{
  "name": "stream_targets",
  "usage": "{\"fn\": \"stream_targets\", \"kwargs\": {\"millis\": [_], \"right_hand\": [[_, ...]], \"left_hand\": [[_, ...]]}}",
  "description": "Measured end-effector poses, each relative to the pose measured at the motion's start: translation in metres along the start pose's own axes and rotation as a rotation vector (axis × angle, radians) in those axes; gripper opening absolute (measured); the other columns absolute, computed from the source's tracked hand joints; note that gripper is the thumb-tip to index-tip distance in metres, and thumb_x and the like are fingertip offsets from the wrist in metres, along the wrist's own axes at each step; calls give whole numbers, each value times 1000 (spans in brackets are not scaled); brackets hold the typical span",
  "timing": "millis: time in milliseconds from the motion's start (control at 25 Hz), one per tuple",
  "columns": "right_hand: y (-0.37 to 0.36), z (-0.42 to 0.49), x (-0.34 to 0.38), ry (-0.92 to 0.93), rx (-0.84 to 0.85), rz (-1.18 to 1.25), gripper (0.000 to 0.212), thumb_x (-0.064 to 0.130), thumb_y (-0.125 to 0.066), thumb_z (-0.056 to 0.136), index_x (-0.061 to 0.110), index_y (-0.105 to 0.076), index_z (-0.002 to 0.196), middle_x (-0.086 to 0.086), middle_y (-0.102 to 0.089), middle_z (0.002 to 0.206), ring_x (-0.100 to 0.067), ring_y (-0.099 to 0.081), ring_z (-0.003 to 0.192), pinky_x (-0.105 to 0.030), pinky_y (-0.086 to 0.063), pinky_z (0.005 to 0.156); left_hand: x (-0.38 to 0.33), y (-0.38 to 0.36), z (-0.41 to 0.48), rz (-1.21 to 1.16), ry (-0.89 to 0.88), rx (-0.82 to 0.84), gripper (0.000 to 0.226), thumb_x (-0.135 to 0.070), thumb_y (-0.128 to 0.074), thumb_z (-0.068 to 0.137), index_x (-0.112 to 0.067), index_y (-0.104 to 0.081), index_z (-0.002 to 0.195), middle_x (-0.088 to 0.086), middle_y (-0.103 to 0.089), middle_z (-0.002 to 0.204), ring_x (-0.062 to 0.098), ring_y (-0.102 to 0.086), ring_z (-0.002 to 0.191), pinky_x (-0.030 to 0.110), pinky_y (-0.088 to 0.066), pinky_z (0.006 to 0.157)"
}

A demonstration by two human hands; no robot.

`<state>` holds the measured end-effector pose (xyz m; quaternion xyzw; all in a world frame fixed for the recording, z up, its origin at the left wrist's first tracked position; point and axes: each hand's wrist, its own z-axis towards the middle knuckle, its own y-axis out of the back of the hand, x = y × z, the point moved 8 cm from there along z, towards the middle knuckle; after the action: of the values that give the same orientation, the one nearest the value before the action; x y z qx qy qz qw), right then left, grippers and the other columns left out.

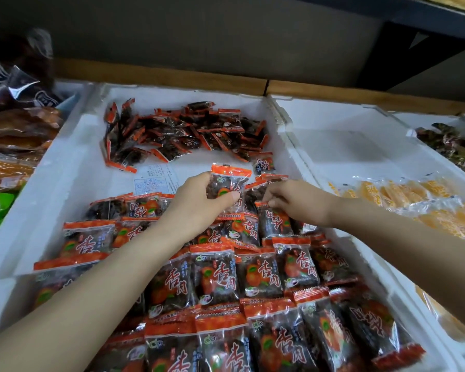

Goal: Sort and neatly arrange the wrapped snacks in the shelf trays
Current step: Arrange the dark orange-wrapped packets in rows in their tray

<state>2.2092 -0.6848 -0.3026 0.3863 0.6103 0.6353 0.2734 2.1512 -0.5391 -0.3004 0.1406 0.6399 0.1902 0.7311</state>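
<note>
A white foam tray (pixel 73 157) holds red-and-clear wrapped snacks. Neat overlapping rows of packets (pixel 253 277) fill its near half. A loose heap of the same packets (pixel 188 130) lies at the far end. My left hand (pixel 199 202) grips one packet (pixel 230 181) upright above the rows. Just to its right, my right hand (pixel 293 200) pinches the top edge of another packet (pixel 274 220) that lies in the far row.
A printed paper label (pixel 156 181) lies on the tray floor. To the right stands a foam tray (pixel 333 124) with yellow wrapped snacks (pixel 424 202) in it. Further right are dark twisted sweets (pixel 457 146). Brown and orange bags (pixel 16 130) crowd the left.
</note>
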Motion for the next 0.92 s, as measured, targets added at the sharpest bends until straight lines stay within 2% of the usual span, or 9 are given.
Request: {"fn": "stream_targets", "kwargs": {"millis": [160, 240, 320, 360, 480, 600, 680, 800, 920], "right_hand": [[10, -11, 2, 23, -127, -77, 26, 16, -46, 97, 15, -57, 120, -3, -58, 122, -16, -49, 113, -18, -31, 86], [21, -19, 14, 32, -171, 333, 35, 22, -50, 95, 15, -48, 130, 0, -56, 125, -12, -53, 110, -16, -37, 90], [26, -26, 27, 56, -127, 793, 40, 24, -57, 89, 13, -50, 126, -4, -63, 114, -11, -61, 96, -23, -49, 85], [29, -29, 32, 66, -118, 844, 35, 20, -61, 86, 12, -54, 119, -5, -66, 104, -11, -63, 87, -26, -51, 79], [44, -36, 23, 26, -231, 704, 18, 12, -67, 83, 13, -59, 100, -13, -68, 91, -17, -64, 76, -38, -53, 76], [62, -41, -8, -87, -375, 557, 13, 15, -68, 83, 15, -57, 90, -13, -66, 91, -29, -66, 82, -47, -52, 82], [63, -44, -27, -162, -380, 550, 15, 14, -68, 83, 13, -53, 87, -14, -65, 88, -32, -66, 82, -49, -51, 83], [63, -43, -45, -223, -391, 621, 19, 7, -63, 86, 16, -46, 89, -7, -61, 83, -30, -64, 82, -44, -53, 82], [76, -32, -55, -231, -482, 488, 20, 7, -58, 87, 16, -50, 103, -3, -59, 90, -22, -57, 87, -31, -43, 79]], "left_hand": [[-2, 1, 0, -35, -20, -20, 14, -29, -61, 90, -19, -60, 99, -4, -65, 92, 16, -61, 88, 32, -47, 81], [-7, -5, 1, -57, -53, 22, 16, -25, -59, 92, -21, -59, 108, -4, -66, 100, 16, -62, 94, 37, -48, 91], [-16, -14, -1, -86, -133, 88, 18, -21, -59, 92, -27, -58, 108, -5, -67, 104, 15, -63, 99, 43, -47, 96], [-20, -17, -2, -98, -176, 102, 19, -20, -61, 90, -31, -57, 105, -7, -67, 104, 14, -63, 99, 44, -48, 95], [-23, -25, -3, -12, -219, 161, 35, -27, -70, 83, -40, -47, 107, -10, -61, 109, 7, -59, 95, 33, -48, 92], [-5, -37, 7, 472, -135, 383, 78, -43, -72, 78, -26, -30, 142, -2, -41, 143, 13, -41, 127, 31, -35, 106], [2, -42, 10, 699, -111, 501, 95, -49, -72, 75, -18, -22, 149, 3, -31, 151, 20, -27, 139, 34, -27, 113], [-1, -45, 15, 768, -127, 433, 96, -49, -74, 72, -20, -24, 149, 7, -36, 138, 23, -26, 133, 34, -30, 107], [-3, -47, 12, 745, -172, 360, 82, -52, -67, 78, -21, -30, 145, 4, -36, 128, 20, -29, 128, 32, -30, 105]]}}
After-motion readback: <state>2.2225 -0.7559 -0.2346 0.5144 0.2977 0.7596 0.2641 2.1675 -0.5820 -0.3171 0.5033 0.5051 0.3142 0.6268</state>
